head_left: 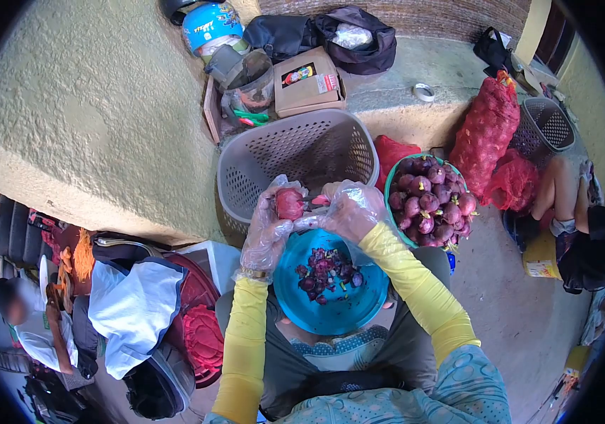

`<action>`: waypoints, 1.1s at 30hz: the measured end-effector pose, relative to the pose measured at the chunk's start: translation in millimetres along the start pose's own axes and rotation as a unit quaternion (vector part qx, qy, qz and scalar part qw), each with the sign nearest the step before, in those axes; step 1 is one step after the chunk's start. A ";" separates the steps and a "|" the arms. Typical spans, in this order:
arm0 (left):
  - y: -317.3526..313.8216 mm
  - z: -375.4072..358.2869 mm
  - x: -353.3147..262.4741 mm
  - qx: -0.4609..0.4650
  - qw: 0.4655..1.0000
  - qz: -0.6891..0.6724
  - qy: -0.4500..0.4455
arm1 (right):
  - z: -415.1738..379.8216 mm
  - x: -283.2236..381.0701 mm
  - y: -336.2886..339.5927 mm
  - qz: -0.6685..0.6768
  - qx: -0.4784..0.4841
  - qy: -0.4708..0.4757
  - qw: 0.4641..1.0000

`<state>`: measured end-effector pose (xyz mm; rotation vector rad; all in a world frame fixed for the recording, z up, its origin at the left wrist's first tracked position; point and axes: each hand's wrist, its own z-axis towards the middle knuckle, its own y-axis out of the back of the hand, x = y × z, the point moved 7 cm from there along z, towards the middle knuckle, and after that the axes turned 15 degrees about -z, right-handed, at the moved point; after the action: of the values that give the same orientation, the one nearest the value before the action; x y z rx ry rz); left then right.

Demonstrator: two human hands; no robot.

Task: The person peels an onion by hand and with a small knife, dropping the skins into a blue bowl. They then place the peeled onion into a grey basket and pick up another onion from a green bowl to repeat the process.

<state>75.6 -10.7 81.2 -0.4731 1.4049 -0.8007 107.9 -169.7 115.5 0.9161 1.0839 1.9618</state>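
Observation:
My left hand [266, 230], in a clear plastic glove, holds a peeled reddish onion [289, 203] above the blue basin's left rim. Close beside it on the right, my right hand [350, 210], also gloved, is closed around a small tool with a red handle [321, 201], its dark end against the onion. Below both hands, the blue basin [369, 304] sits between my legs with dark purple peelings [327, 275] in it. A grey perforated basket [246, 152] stands just beyond my hands. To the right, a green-rimmed basin [389, 185] is heaped with purple onions [426, 203].
Red mesh sacks [486, 134] lean by the ledge at right, near a seated person's legs [562, 187]. On the ledge are a cardboard box [309, 81] and bags. Another person [41, 328] is at far left, beyond a white cloth [133, 304].

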 end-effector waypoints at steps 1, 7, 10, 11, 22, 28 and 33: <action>-0.8 -0.7 0.7 -0.004 1.000 -0.008 -0.003 | -0.2 -0.4 -0.9 0.000 0.000 -0.001 1.000; -0.3 -0.6 5.4 -0.006 0.999 -0.044 -0.008 | 0.5 -2.7 -10.6 0.019 -0.002 -0.003 1.000; -3.9 -1.4 5.8 -0.008 0.997 -0.070 -0.010 | 1.1 -2.9 -7.4 0.042 0.023 -0.037 0.998; -4.4 -1.4 6.0 -0.014 0.997 -0.079 -0.007 | 0.3 -3.4 -6.1 0.045 0.003 -0.037 0.998; 7.3 -1.0 2.0 -0.047 0.998 -0.026 -0.015 | -4.9 -7.3 6.5 0.006 -0.051 -0.049 0.997; 23.5 -2.7 -8.1 -0.069 0.986 0.139 -0.056 | -2.4 0.6 8.9 -0.028 -0.081 0.031 0.996; 24.4 -3.2 -13.3 -0.071 0.971 0.208 -0.091 | -1.5 2.4 -0.8 -0.061 -0.051 0.035 0.996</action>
<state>78.0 15.7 72.2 -0.3342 1.3330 -0.3115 105.6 -168.0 114.8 0.7155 1.0441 1.9397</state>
